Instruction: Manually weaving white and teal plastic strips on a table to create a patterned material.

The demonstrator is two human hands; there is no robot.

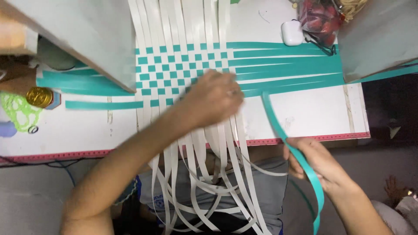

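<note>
Left hand (213, 98) presses flat, fingers spread, on the white-and-teal woven strips (174, 65); right hand (315, 163) pinches a loose teal strip (278, 124).

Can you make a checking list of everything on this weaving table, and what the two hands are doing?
Surface: white table, pink-edged front.
Job's things: white strips crossed with teal strips in a checkered weave; loose teal strip.
Clutter: small white case, red packet, gold lid, grey boards on the weave's sides.
Hands: left hand presses the weave; right hand grips the loose teal strip.
Cables: dark cord under the table edge.
Surroundings: dim floor, unclear.
</note>
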